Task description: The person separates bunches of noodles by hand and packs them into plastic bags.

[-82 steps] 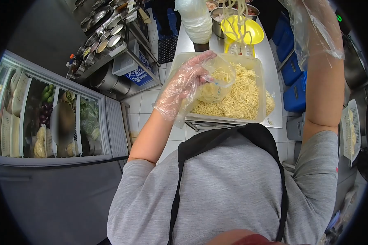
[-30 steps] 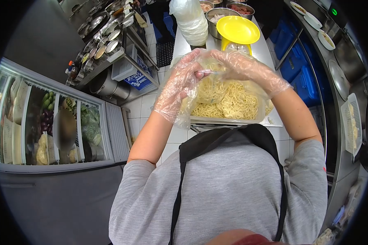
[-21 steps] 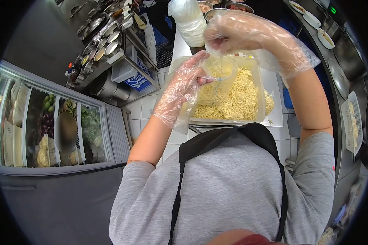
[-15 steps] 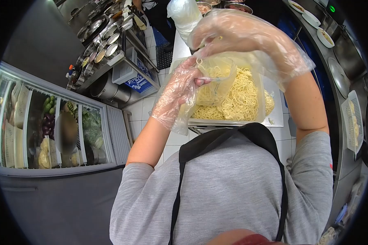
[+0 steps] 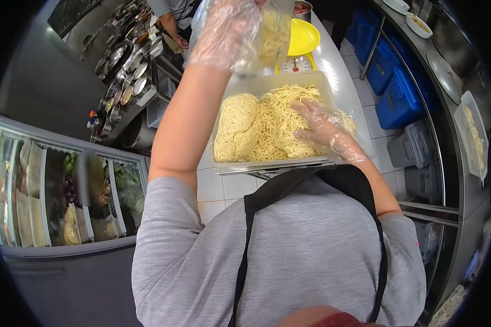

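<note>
Left hand, clear plastic glove [image 5: 229, 34]: raised at top edge, curled round clear plastic bag of yellow noodles [image 5: 276, 37]; fingertips out of sight.
Right hand, same glove type [image 5: 323, 126]: spread open, thumb apart, touching loose pale-yellow noodles [image 5: 275, 117].
Loose noodles: heaped inside rectangular translucent plastic tub [image 5: 275, 82].
Yellow round-pan scale [image 5: 304, 39]: just behind tub, on steel table [image 5: 350, 82].
</note>
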{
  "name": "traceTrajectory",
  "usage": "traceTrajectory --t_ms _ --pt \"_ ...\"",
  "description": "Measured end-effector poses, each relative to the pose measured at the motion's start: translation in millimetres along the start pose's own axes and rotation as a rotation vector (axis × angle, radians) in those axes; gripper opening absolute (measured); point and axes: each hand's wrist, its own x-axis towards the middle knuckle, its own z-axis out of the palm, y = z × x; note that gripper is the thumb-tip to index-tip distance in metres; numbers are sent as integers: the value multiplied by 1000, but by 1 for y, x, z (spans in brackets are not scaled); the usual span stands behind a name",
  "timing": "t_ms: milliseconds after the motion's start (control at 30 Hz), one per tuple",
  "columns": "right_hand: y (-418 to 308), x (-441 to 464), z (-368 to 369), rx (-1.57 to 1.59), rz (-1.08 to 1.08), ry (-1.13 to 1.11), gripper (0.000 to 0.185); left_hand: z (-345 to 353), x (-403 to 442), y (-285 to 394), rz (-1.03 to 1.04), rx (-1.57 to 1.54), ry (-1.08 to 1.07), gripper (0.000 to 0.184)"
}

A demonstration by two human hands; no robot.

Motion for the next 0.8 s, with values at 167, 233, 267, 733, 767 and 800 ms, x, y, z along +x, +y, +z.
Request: traceTrajectory --t_ms 167,233,267,733,767,800 --pt "-7 -4 -6 -94 -4 21 69 70 50 -83 -123 -1556 28 7" --pt "-7 -4 -4 -100 -7 36 68 100 67 -136 -181 -1625 -52 10" --pt "-6 -4 -3 -111 -14 47 68 103 65 -137 -186 -1624 -60 10" --pt "0 0 -1 -15 -34 43 70 99 51 -133 -181 -1317 -57 21" --pt "0 0 -1 -19 -33 44 71 97 51 -131 -200 -1334 -91 21" --pt "0 0 -1 -18 -34 44 71 95 50 -126 -219 -1351 -125 22"
